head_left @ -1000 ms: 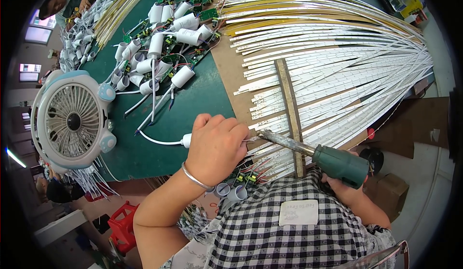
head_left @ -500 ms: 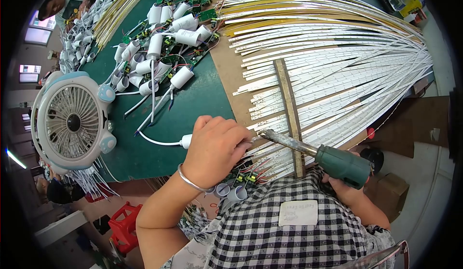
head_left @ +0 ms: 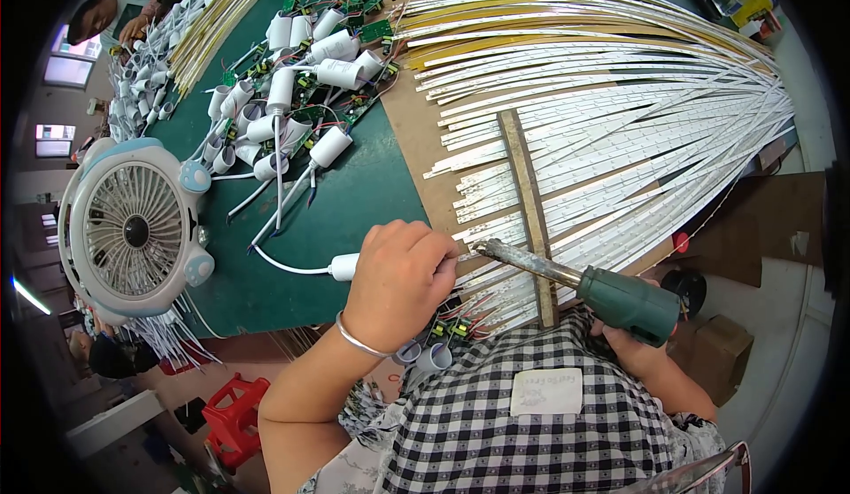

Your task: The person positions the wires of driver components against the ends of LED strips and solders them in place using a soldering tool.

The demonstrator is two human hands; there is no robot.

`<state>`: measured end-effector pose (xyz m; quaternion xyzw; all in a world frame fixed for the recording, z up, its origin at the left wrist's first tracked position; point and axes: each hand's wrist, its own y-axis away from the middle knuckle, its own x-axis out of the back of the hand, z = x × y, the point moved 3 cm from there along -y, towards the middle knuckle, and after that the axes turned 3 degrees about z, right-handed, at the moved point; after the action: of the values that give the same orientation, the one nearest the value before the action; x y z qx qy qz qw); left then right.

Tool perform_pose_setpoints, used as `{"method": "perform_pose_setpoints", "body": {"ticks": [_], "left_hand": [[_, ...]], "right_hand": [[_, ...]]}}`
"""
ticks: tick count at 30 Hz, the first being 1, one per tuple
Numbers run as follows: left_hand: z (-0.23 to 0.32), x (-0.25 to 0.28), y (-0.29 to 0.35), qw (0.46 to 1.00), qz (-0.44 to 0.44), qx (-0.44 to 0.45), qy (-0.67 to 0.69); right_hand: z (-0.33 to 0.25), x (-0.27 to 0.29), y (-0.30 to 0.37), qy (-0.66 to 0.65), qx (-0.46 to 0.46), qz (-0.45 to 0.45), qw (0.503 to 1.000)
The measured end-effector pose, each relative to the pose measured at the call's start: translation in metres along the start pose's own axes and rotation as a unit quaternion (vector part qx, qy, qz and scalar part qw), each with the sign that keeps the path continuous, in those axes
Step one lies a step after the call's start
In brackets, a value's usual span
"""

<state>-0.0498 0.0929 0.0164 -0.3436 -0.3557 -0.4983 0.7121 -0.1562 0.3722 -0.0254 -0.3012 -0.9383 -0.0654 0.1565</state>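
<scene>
My left hand (head_left: 398, 273) is closed, with thumb and fingertips pinched together by the ends of the white LED strips (head_left: 611, 149); what lies between them is hidden. A white cylindrical cap (head_left: 343, 267) with a white cord shows at the hand's left side, partly covered by it. My right hand (head_left: 624, 342) is wrapped around the green handle of a soldering gun (head_left: 629, 304). Its metal barrel points left across a wooden bar (head_left: 529, 215), and the tip is close to my left fingertips at the strip ends.
White caps with green circuit boards (head_left: 341, 73) are heaped on the green table (head_left: 372, 180). A white-and-blue fan (head_left: 133, 228) stands at the left, with a red stool (head_left: 235, 419) below. Across the table sits another person (head_left: 124, 7). Under my left wrist lie more caps (head_left: 434, 357).
My left hand has shifted slightly, and more of the white cap shows beside it. The soldering gun has barely moved. The other person's hand has come into view.
</scene>
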Motion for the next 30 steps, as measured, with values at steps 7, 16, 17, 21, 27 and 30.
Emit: {"method": "perform_pose_setpoints", "body": {"ticks": [7, 16, 17, 21, 27, 30], "left_hand": [[-0.002, 0.0, 0.005, 0.999, 0.009, 0.007, 0.03], [-0.006, -0.009, 0.004, 1.0, -0.01, 0.012, 0.022], [-0.006, -0.009, 0.003, 1.0, -0.01, 0.011, 0.023], [-0.006, -0.009, 0.002, 0.999, -0.028, 0.003, 0.018], [-0.009, -0.009, 0.002, 0.998, -0.042, 0.018, 0.043], [-0.01, -0.009, 0.003, 0.998, -0.042, 0.017, 0.048]], "right_hand": [[0.001, 0.0, 0.001, 0.022, -0.026, -0.009, 0.999], [-0.014, -0.003, -0.012, -0.015, -0.036, 0.009, 0.999], [-0.016, -0.003, -0.013, -0.015, -0.037, 0.009, 0.999], [-0.026, -0.002, -0.019, 0.042, -0.017, 0.006, 0.999], [-0.029, -0.004, -0.021, 0.039, -0.017, 0.009, 0.999], [-0.028, -0.004, -0.019, 0.007, -0.089, -0.005, 0.996]]}}
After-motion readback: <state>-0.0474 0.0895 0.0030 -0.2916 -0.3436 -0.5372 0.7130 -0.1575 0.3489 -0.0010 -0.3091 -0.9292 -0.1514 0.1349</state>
